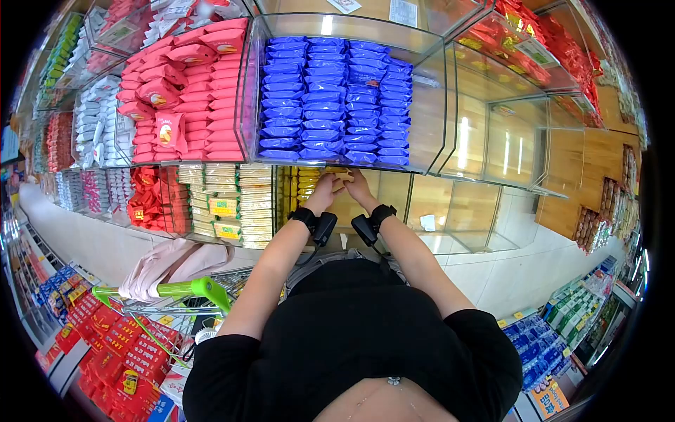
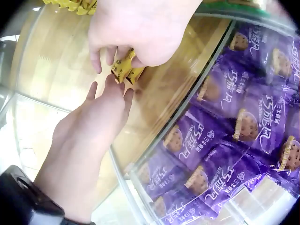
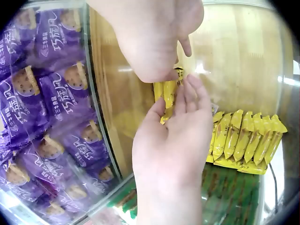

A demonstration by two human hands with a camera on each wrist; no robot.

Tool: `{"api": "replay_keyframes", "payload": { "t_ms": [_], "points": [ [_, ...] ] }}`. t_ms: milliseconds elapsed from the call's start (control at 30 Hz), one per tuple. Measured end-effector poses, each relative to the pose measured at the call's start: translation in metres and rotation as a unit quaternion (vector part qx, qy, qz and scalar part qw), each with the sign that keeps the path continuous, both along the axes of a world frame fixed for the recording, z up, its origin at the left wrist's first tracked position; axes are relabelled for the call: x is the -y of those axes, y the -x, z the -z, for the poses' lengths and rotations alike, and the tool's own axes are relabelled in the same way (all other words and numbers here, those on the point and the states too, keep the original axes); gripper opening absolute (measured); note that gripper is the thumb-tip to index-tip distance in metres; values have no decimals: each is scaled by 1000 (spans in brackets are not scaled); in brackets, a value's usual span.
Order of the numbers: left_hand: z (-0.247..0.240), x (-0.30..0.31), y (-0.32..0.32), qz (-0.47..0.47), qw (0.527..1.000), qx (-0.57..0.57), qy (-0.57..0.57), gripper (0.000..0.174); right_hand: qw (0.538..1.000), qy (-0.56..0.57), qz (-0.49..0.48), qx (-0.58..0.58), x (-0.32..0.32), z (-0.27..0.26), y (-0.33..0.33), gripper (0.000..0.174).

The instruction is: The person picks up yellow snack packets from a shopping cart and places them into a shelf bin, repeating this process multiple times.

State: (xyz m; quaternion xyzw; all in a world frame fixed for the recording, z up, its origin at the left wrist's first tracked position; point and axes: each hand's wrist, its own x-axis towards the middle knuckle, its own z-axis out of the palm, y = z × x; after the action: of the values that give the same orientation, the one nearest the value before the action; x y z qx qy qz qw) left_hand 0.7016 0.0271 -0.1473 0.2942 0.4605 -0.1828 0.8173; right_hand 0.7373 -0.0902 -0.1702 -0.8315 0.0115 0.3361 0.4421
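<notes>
Two or more small yellow packets (image 2: 123, 68) (image 3: 168, 91) lie between the fingers of both hands, low over the wooden shelf bottom. My left hand (image 1: 323, 193) (image 2: 143, 30) (image 3: 173, 145) has its thumb and fingers on either side of them. Opposite it, my right hand (image 1: 359, 188) (image 2: 91, 124) (image 3: 150, 40) holds their other ends with its fingertips, its fingers only slightly bent. The hands nearly meet, and in each wrist view they partly hide the packets.
A row of yellow packets (image 3: 243, 140) stands beside the left hand. Stacked blue-purple packets (image 1: 323, 98) (image 2: 220, 173) fill the bin beyond the hands. Clear bin walls (image 1: 411, 211) divide the shelf. A cart with a green handle (image 1: 169, 288) stands at the left.
</notes>
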Motion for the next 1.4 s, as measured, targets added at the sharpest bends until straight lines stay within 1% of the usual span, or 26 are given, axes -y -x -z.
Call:
{"api": "replay_keyframes", "payload": {
  "t_ms": [67, 133, 200, 233, 300, 333, 367, 400, 467, 500, 567, 600, 667, 700, 767, 833, 900, 967, 1033, 1100, 1133, 1200, 1233, 1300, 1367, 1400],
  "points": [
    [4, -1, 2, -1, 1000, 9, 10, 18, 999, -44, 12, 20, 1, -3, 0, 52],
    [8, -2, 4, -2, 1000, 20, 20, 18, 1000, -21, 12, 19, 2, -1, -1, 54],
    [5, -5, 4, 86, 995, -41, -10, 20, 1000, -1, 10, 23, 1, -5, -6, 56],
    [1, -7, 5, 85, 996, -39, -12, 20, 1000, 22, -2, 17, 1, -8, -7, 58],
    [-10, -11, 5, 167, 985, -38, -13, 23, 999, 42, -15, 14, 2, -17, -11, 61],
    [-18, -12, 4, 167, 985, -35, -16, 23, 997, 61, -41, 8, 2, -22, -13, 63],
    [-26, -13, 4, 181, 982, -35, -28, 17, 995, 81, -66, 2, 3, -28, -15, 64],
    [-33, -13, 3, 195, 979, -35, -40, 11, 995, 78, -66, 7, 3, -40, -19, 64],
    [-46, -14, 1, 200, 977, -47, -54, 13, 980, 96, -169, -35, 4, -65, -26, 67],
    [-53, -14, 1, 205, 975, -65, -63, 16, 981, 94, -170, -29, 5, -70, -27, 67],
    [-66, -18, 0, 213, 973, -47, -73, 19, 976, 135, -169, -9, 5, -79, -27, 64],
    [-70, -21, 1, 223, 971, -34, -79, 22, 976, 133, -170, -3, 7, -80, -27, 64],
    [-78, -25, 4, 214, 973, -5, -82, 25, 966, 126, -218, 64, 11, -82, -26, 41],
    [-86, -28, 6, 208, 974, 20, -81, 27, 965, 125, -221, 69, 12, -88, -26, 41],
    [-101, -33, 11, 208, 974, 48, -82, 30, 972, 60, -226, -2, 14, -101, -27, 48],
    [-118, -37, 17, 201, 973, 90, -69, 29, 969, 40, -244, 19, 14, -116, -21, 45],
    [-138, -37, 27, 200, 969, 106, -96, 29, 972, 1, -234, 6, 16, -140, -14, 45],
    [-162, -36, 38, 205, 956, 132, -165, 28, 967, -18, -253, 8, 16, -162, -8, 44],
    [-175, -37, 52, 186, 955, 143, -181, 27, 961, -38, -275, 10, 14, -185, -2, 44],
    [-186, -36, 66, 163, 951, 162, -205, 26, 951, -87, -297, 18, 12, -205, 4, 41],
    [-195, -36, 75, 160, 948, 168, -218, 25, 947, -88, -307, 19, 11, -208, 7, 41],
    [-209, -35, 91, 144, 945, 172, -237, 25, 936, -158, -315, -2, 9, -211, 12, 39],
    [-213, -34, 99, 139, 941, 176, -254, 24, 932, -158, -325, -2, 8, -213, 15, 39],
    [-220, -33, 117, 116, 939, 186, -266, 24, 913, -211, -345, 55, 4, -216, 22, 38],
    [-228, -30, 135, 80, 937, 182, -286, 23, 900, -228, -367, 55, 1, -225, 30, 36],
    [-234, -26, 144, 39, 942, 184, -278, 20, 891, -245, -380, 53, 0, -230, 34, 34]
  ]
}}
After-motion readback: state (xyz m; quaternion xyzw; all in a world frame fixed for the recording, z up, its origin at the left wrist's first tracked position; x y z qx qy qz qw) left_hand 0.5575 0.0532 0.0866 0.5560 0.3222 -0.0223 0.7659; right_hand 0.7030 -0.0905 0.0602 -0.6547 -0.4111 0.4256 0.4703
